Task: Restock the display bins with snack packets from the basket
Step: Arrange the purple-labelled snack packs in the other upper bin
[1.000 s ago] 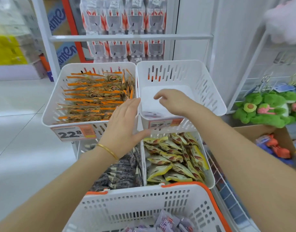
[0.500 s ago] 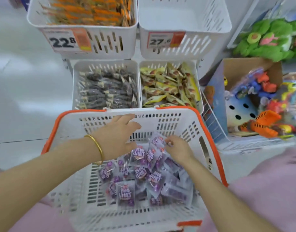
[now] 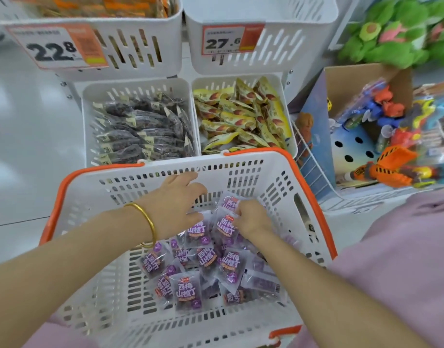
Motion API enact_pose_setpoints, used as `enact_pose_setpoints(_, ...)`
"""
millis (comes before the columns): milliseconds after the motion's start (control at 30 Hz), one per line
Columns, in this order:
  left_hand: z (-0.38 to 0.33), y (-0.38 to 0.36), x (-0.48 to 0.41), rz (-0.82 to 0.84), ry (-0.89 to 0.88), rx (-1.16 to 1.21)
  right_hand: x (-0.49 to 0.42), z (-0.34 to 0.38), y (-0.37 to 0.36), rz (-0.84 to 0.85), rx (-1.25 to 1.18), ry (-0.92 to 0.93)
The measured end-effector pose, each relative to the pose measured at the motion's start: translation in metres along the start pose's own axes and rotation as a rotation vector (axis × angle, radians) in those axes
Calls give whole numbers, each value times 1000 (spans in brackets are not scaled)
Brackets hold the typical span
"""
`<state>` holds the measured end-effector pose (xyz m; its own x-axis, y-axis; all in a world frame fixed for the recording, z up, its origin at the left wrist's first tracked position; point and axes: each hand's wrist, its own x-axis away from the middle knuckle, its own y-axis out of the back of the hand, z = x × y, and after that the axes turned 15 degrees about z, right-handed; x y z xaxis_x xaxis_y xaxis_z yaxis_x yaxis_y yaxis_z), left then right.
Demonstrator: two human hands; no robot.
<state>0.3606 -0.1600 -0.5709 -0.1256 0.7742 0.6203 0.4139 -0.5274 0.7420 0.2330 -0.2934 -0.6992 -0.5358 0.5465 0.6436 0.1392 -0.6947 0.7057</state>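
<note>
Basket [image 3: 95, 189]: white slotted plastic, orange rim, nearest the camera. Snack packets [image 3: 188, 293]: small clear pouches, purple print, heaped loose on its floor, overlapping. Display bins [image 3: 170, 46]: white, slotted, two tiers beyond the basket; lower pair hold dark and yellow packets

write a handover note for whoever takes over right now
Left hand open, fingers over the packets in the basket.
Right hand grips packets at the pile's far side.
Done: no purple packets seen in any bin; the 27.6 bin looks empty through its slots.
Left: carry the whole pile up, likely to that bin.
</note>
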Motion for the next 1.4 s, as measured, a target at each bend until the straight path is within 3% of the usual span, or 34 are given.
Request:
enact_pose_setpoints(100, -6, 5, -4, -35, -26, 90, 25, 5, 45, -5, -27, 74)
enact_pose_setpoints(200, -15, 12, -9, -44, -71, 331, 61, 14, 96, 60, -31, 228)
enact_pose_setpoints(333, -28, 15, -17, -30, -112, 539, 100, 17, 131, 122, -312, 402)
enact_pose_setpoints(400, -30, 19, -19, -38, -148, 639, 106, 15, 133, 106, -413, 438)
enact_pose_setpoints(533, -18, 26, -22, -58, -152, 790, 101, 9, 122, -84, -488, 436)
enact_pose_setpoints(633, -6, 26, -27, -175, -107, 835, 99, 7, 121, -172, -491, 448)
enact_pose_setpoints(733, -3, 24, -29, -230, -61, 830, 97, 9, 127, -153, -475, 510)
enact_pose_setpoints(900, -10, 23, -28, -72, -135, 1068, 89, 20, 124, -36, -680, 566)
enact_pose_setpoints(1133, -19, 18, -26, -59, -362, 946, 85, 24, 121, -132, -763, 604)
enact_pose_setpoints(1333, -21, 20, -28, -180, -336, 908, 82, 30, 126, -151, -713, 605)
enact_pose_setpoints(1400, -19, 32, -27, -209, -350, 917, 82, 33, 140, -73, -646, 594)
